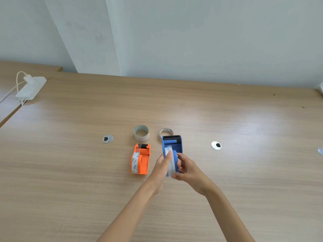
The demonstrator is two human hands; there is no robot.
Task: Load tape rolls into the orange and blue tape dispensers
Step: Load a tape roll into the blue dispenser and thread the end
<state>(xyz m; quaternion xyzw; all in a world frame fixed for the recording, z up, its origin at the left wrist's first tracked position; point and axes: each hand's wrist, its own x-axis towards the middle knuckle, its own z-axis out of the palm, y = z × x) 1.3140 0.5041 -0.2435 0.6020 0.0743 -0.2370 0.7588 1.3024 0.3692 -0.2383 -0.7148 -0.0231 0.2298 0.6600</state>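
Observation:
The orange dispenser (pixel 141 158) lies on the wooden table (pixel 70 154) with a clear tape roll (pixel 135 162) seated in its left side. To its right lies the blue dispenser (pixel 172 145), its black toothed blade pointing away from me. A clear tape roll (pixel 170 162) sits in its near end. My left hand (pixel 161 165) presses on that roll from the left. From the right, my right hand (pixel 186 167) grips the roll and the dispenser's body. Behind the dispensers stand a thick beige roll (pixel 141 133) and a thin, nearly spent roll (pixel 166 132).
Two round metal cable grommets (pixel 107 139) (pixel 216 145) are set into the table left and right of the dispensers. A white power strip (pixel 31 88) with a cord lies at the far left. A wall runs along the table's back edge.

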